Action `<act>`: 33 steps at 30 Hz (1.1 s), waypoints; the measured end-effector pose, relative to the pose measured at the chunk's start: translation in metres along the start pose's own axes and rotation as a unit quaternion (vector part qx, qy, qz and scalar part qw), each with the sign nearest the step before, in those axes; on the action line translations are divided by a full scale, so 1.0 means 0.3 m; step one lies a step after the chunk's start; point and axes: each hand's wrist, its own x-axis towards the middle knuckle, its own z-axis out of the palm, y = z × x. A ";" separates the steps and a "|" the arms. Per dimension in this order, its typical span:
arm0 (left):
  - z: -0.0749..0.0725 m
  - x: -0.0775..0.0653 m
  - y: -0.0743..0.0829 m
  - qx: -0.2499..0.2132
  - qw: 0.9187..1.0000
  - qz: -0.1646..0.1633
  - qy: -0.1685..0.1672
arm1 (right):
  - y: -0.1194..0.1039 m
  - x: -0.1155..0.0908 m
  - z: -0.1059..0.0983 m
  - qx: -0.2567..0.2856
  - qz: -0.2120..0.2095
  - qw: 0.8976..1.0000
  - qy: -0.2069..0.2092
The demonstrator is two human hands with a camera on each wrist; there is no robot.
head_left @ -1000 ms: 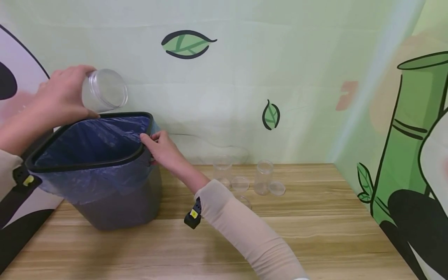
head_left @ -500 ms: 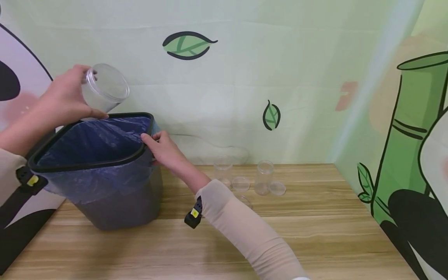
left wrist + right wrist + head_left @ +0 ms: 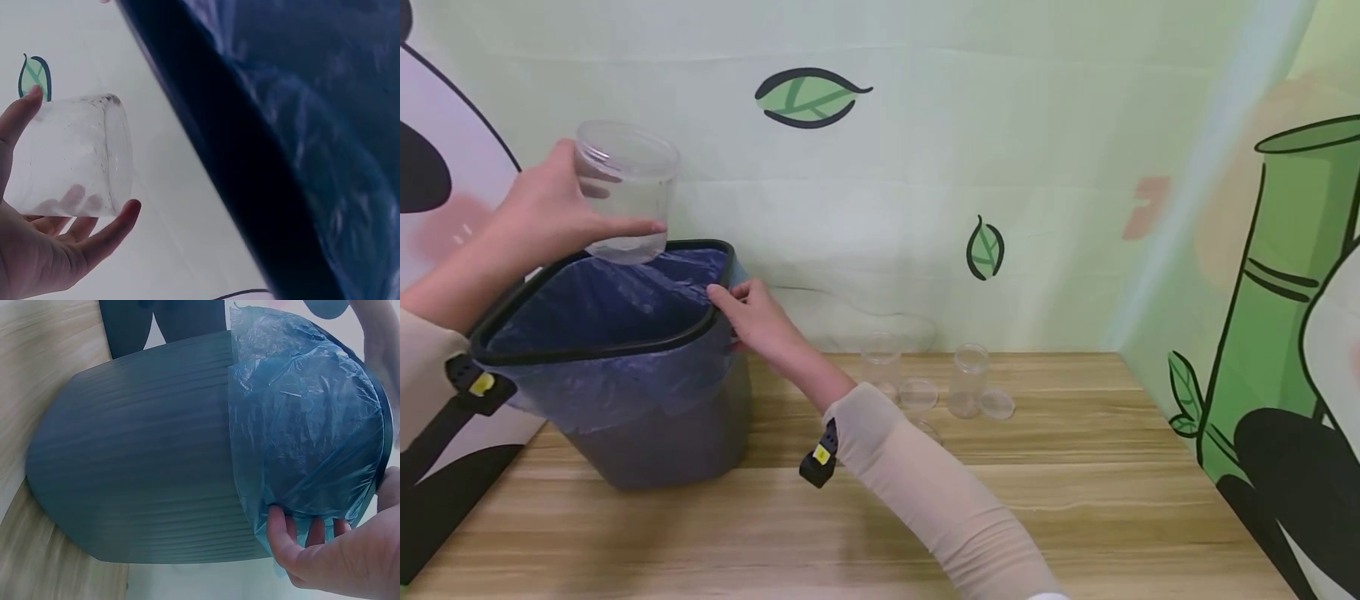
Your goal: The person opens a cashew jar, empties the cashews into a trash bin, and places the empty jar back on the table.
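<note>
A clear plastic jar (image 3: 628, 196) is held in my left hand (image 3: 550, 204) above the back rim of a grey trash bin (image 3: 662, 450). The jar stands nearly upright, its mouth up, and small specks cling to its wall in the left wrist view. My left thumb and fingers curl round its sides. My right hand (image 3: 760, 321) grips the bin's right rim, thumb on top and fingers over the blue liner bag (image 3: 306, 425) outside. The bag lines the bin and folds over its black rim. The bottom of the bin's inside is hidden.
Two clear jars, a left one (image 3: 880, 362) and a right one (image 3: 967, 383), stand on the wooden table (image 3: 1075, 500) near the back wall. Beside them lie clear round lids (image 3: 997, 404), one partly behind my right sleeve. A thin cord (image 3: 850, 304) runs along the wall.
My left hand has turned the jar from lying tilted, mouth to the right, to nearly upright, and moved slightly right. My right hand has kept its grip on the bin's rim.
</note>
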 end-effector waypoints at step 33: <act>0.119 -0.087 0.207 -0.135 0.988 0.058 -0.046 | 0.058 -0.121 -0.406 -0.159 -0.107 0.981 -0.015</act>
